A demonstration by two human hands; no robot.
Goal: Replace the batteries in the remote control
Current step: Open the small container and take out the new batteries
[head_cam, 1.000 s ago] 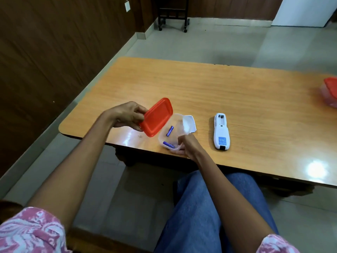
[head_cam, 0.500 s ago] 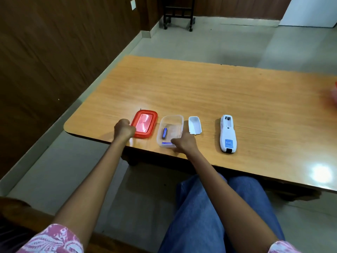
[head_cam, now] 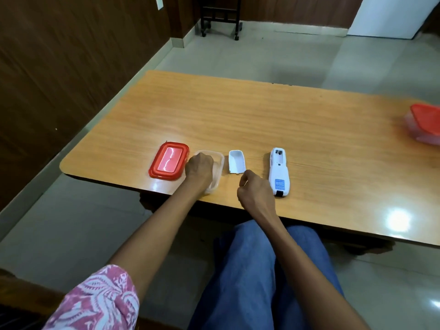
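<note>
The white remote (head_cam: pixel 278 172) lies face down near the table's front edge, its battery bay uncovered at the far end. Its white battery cover (head_cam: pixel 236 161) rests inside-up to the left of it. Further left stands a clear plastic container (head_cam: pixel 220 160), with its red lid (head_cam: pixel 169 164) flat on the table beside it. My left hand (head_cam: pixel 199 170) reaches down into the container and hides what is inside. My right hand (head_cam: pixel 254 189) hovers between the cover and the remote, fingers curled, with nothing visible in it.
The wooden table (head_cam: pixel 238 120) runs far back and to the right. A second clear container with a red lid (head_cam: pixel 426 122) sits at its right edge. My knees in blue jeans are under the front edge. A dark wooden wall stands to the left.
The red lid was set down flat left of the container. My left hand moved from the lid into the container. My right hand let go of the container and shifted right.
</note>
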